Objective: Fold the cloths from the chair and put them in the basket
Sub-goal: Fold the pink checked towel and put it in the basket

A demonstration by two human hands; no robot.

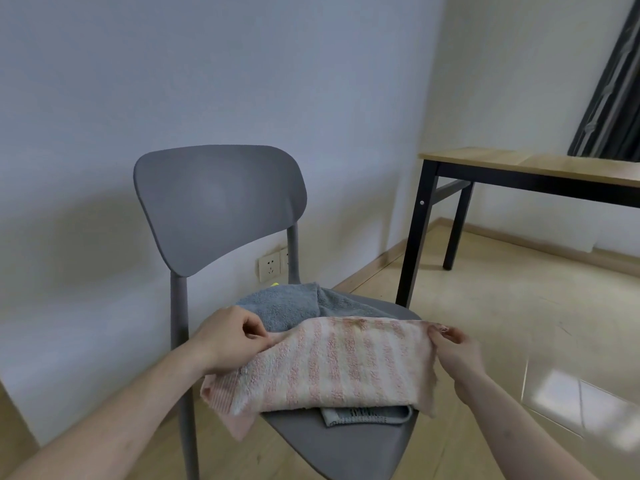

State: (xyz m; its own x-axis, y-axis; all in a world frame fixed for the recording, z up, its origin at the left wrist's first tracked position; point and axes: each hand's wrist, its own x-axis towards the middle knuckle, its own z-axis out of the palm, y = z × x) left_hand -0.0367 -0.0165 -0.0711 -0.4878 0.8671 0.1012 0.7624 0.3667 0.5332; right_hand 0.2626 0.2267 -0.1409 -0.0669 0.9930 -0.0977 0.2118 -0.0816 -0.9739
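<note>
A pink-and-cream striped cloth (332,368) lies spread over the seat of a grey chair (221,206). My left hand (232,337) pinches its upper left corner. My right hand (457,351) pinches its upper right corner. Behind the striped cloth a grey-blue towel (294,304) lies crumpled on the seat, with a small yellow-green bit (274,284) showing at its far edge. The edge of another grey cloth (367,414) sticks out from under the striped cloth at the front. No basket is in view.
The chair stands against a pale wall with a socket (270,265) low behind it. A wooden table with black legs (519,168) stands to the right, with a dark curtain (613,84) behind it. Shiny floor (519,323) spreads to the right.
</note>
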